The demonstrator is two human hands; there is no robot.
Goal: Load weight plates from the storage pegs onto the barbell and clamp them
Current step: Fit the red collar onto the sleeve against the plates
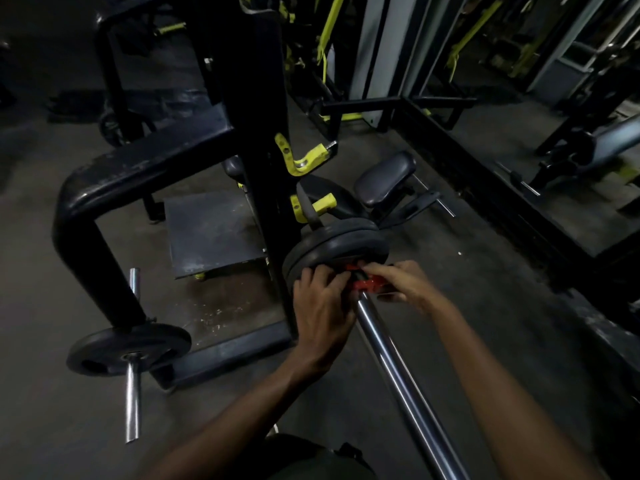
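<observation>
A chrome barbell sleeve (pixel 391 351) runs from the lower right up to the middle of the view. Two black weight plates (pixel 337 244) sit on it, stacked close together. A red clamp (pixel 369 283) is around the bar right against the nearer plate. My left hand (pixel 323 303) curls round the clamp's left side, fingertips against the plate. My right hand (pixel 393 277) pinches the clamp from the right. Much of the clamp is hidden by my fingers.
A black steel rack frame (pixel 138 168) stands left, with a chrome storage peg (pixel 132 396) carrying one black plate (pixel 128 348). A yellow-handled machine (pixel 304 157) and a padded roller (pixel 384 176) lie behind the plates. More machine frames (pixel 519 202) line the right side.
</observation>
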